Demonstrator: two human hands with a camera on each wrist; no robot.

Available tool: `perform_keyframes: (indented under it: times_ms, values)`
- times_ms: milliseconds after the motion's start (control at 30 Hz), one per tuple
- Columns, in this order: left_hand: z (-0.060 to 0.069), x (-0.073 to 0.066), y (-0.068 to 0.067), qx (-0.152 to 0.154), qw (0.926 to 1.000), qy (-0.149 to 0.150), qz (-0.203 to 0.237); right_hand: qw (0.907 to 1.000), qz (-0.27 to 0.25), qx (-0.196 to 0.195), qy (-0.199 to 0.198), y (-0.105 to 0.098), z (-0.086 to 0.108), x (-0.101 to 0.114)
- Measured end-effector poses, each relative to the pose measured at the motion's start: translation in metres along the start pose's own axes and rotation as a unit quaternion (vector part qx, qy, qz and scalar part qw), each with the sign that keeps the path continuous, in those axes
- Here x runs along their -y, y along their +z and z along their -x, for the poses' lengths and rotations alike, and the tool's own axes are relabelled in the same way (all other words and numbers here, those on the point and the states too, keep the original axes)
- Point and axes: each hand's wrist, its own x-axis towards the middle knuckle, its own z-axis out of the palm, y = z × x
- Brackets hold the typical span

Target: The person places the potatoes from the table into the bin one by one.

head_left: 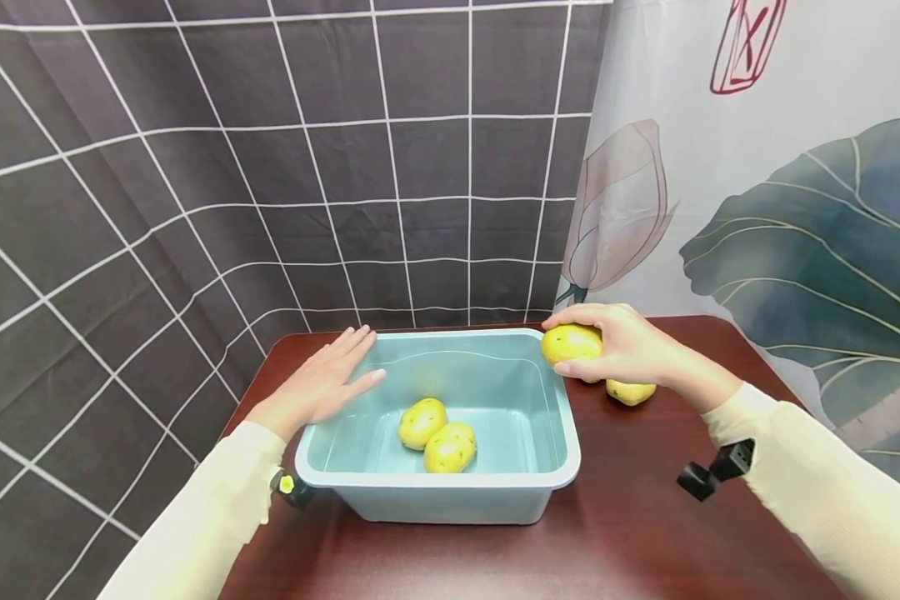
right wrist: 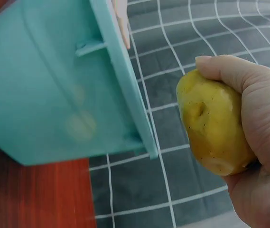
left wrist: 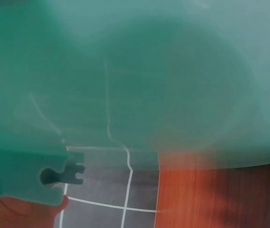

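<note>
A light blue plastic bin (head_left: 450, 481) holds two yellow potatoes, one (head_left: 422, 422) touching the other (head_left: 450, 448). My right hand (head_left: 621, 346) grips a potato (head_left: 570, 343) just off the bin's right rim; in the right wrist view that hand (right wrist: 263, 114) has thumb and fingers round the potato (right wrist: 213, 123), beside the bin's wall (right wrist: 54, 95). My left hand (head_left: 322, 379) rests on the bin's left rim with its fingers extended. The left wrist view is mostly filled by the bin's wall (left wrist: 172, 85), with a bit of the hand (left wrist: 21, 213) at the lower left.
Another potato (head_left: 630, 392) lies on the dark red table (head_left: 645, 517) to the right of the bin, partly behind my right hand. A dark grid-patterned curtain (head_left: 435, 167) hangs behind the table, and a pale floral one (head_left: 720, 167) hangs at the right.
</note>
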Motion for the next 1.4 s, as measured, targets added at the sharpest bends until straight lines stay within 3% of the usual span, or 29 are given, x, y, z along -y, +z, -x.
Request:
perform_keyframes:
  times_ms: [333,767,1400]
  values:
    - [0.000,0.001,0.000,0.002,1.0000,-0.003,0.001,0.9960,-0.041,0.064,-0.046,0.013,-0.046,0.026]
    - [0.001,0.000,-0.001,0.003,1.0000,-0.006,0.004,0.9845,-0.063,0.146,-0.073,0.054,-0.102,0.052]
    - [0.000,0.000,0.000,0.003,0.9998,-0.016,0.011,0.9700,-0.048,0.233,-0.049,0.103,-0.140,0.058]
